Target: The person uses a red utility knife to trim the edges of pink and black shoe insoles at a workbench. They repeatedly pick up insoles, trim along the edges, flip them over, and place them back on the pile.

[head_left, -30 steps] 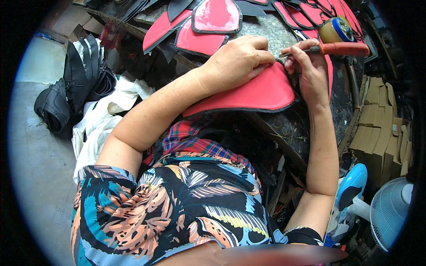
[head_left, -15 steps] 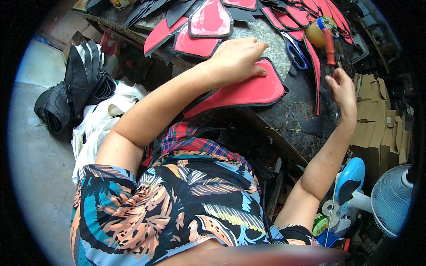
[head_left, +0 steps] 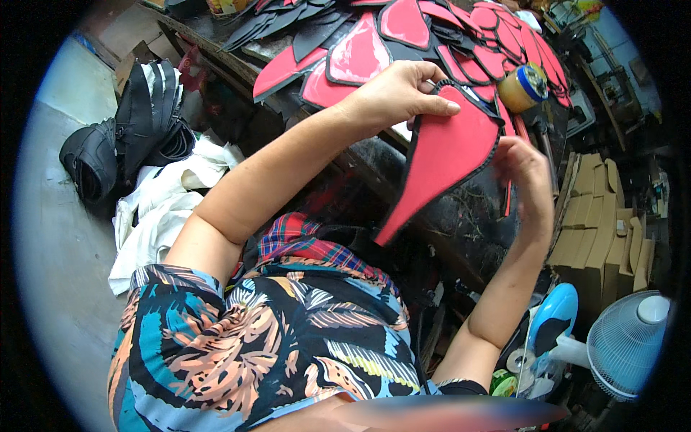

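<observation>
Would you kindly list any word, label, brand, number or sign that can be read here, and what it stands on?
None is readable.
Green round item, low right: any print is too small.
Pale patch on the cardboard boxes: too small.
Red piece in the left hand: no lettering shows.

No words, numbers or signs can be read. 1 small pale patch [head_left: 621,227] on the brown cardboard boxes [head_left: 584,241] is too small to make out. The markings on the yellow container [head_left: 227,7] at the top edge and on the green round item [head_left: 503,383] near the fan [head_left: 625,347] are also illegible.
</observation>
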A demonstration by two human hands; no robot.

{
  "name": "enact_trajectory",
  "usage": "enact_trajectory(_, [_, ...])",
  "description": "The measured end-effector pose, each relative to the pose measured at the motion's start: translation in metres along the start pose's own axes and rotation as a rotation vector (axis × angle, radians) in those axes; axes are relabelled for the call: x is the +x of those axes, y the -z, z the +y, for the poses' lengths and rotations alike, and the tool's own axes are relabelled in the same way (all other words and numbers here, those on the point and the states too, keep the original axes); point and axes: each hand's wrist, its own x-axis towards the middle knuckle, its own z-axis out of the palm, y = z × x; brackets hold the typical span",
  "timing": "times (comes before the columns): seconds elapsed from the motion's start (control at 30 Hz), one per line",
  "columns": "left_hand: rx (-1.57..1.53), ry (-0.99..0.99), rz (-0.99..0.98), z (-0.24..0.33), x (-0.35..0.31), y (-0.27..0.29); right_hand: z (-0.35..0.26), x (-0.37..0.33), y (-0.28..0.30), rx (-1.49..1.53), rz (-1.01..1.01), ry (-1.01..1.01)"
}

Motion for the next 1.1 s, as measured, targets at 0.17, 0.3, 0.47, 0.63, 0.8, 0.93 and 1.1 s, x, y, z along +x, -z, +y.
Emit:
enact_trajectory(0.17, [-0.096,-0.055,-0.034,-0.004,0.007,-0.01,0.002,0.008,-0.041,0.343,0.046,-0.04])
enact_trajectory(0.3, [-0.211,0.027,0.057,-0.011,0.007,-0.014,0.005,0.011,-0.042,0.411,0.116,-0.068])
enact_trajectory(0.47, [-0.234,-0.014,0.1,-0.015,0.014,-0.02,0.003,0.008,-0.042,0.414,0.161,0.033])
enact_trajectory(0.63, [0.402,-0.349,0.247,-0.005,0.01,-0.034,-0.007,0.004,-0.033,0.214,0.5,0.166])
enact_trajectory(0.8, [0.038,-0.279,-0.097,0.006,-0.007,-0.055,-0.012,0.001,-0.042,-0.278,0.377,0.704])
enact_trajectory(0.93, [-0.423,-0.047,0.071,0.005,-0.005,-0.043,-0.014,0.001,-0.042,-0.523,0.289,0.786])
enact_trajectory(1.1, [-0.654,0.018,-0.026,-0.018,-0.01,-0.037,-0.006,0.003,-0.044,-0.209,0.447,0.537])
